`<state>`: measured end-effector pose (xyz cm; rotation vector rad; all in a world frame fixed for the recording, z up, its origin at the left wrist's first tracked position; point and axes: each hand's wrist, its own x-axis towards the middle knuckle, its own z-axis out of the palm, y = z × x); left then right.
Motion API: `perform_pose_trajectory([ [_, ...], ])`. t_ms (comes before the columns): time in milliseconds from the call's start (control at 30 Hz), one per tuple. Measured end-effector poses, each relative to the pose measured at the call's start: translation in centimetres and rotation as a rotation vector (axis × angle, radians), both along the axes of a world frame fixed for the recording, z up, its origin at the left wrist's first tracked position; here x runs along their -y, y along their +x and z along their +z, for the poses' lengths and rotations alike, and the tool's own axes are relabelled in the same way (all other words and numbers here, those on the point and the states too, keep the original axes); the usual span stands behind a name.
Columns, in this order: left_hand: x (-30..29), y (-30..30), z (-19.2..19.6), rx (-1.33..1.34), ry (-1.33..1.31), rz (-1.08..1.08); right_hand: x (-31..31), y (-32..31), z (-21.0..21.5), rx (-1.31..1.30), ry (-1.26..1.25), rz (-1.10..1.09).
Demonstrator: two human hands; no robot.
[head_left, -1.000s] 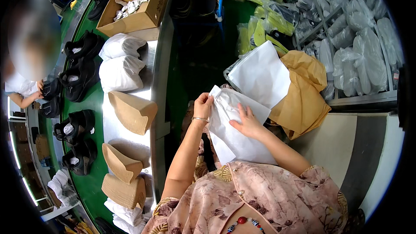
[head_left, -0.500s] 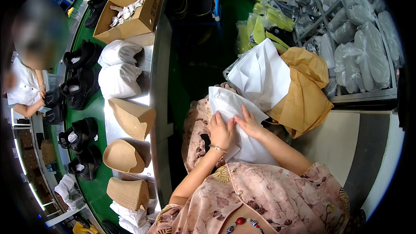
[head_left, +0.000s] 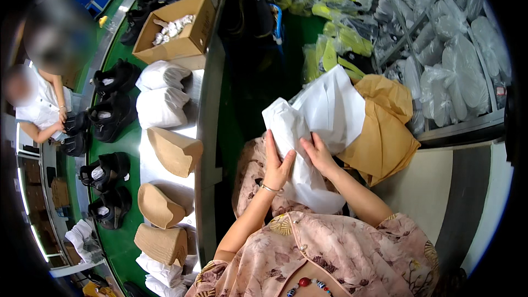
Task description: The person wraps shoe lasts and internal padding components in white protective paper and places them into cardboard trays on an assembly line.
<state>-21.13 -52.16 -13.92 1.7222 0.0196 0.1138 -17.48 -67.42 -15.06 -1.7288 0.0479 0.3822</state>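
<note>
Over my lap, a white sheet of thin paper (head_left: 294, 143) is gathered into a long loose bundle between my two hands. My left hand (head_left: 278, 162) presses along its left side, fingers pointing away from me and thumb across the front. On the opposite side my right hand (head_left: 319, 153) curls its fingers against the paper. The lower end of the sheet flares out toward my body. Just beyond lies a stack of white paper sheets (head_left: 334, 110), resting against crumpled brown paper (head_left: 379, 143).
A metal ledge (head_left: 190, 187) on my left carries brown cardboard inserts (head_left: 173, 151), white paper bundles (head_left: 162, 107) and a cardboard box (head_left: 179, 30). Black shoes (head_left: 113, 115) stand on a green belt, a co-worker (head_left: 41, 102) beyond. Right: a rack of bagged insoles (head_left: 462, 71).
The sheet, flatter before, is now squeezed into a narrower bundle. My hands have moved to its two sides, and the view has shifted slightly.
</note>
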Motion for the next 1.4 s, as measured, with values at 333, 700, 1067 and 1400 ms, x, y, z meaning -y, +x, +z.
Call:
perform_pose_trajectory([
  [333, -3.1, 1.0, 10.8, -0.181, -1.082, -0.237, -4.8, 2.9, 12.2, -0.319, 0.811, 0.064],
  [700, -4.8, 1.7, 13.7, -0.061, -1.007, -0.005, -7.7, 5.3, 13.5, 0.035, 0.614, 0.206],
  [1067, -9.3, 4.2, 15.7, -0.013, -0.973, 0.131, -5.2, 9.7, 20.6, 0.009, 0.323, 0.758],
  [1400, -8.4, 6.3, 14.8, 0.107, -0.826, 0.266, -6.8, 5.8, 20.0, 0.722, -0.500, 0.551],
])
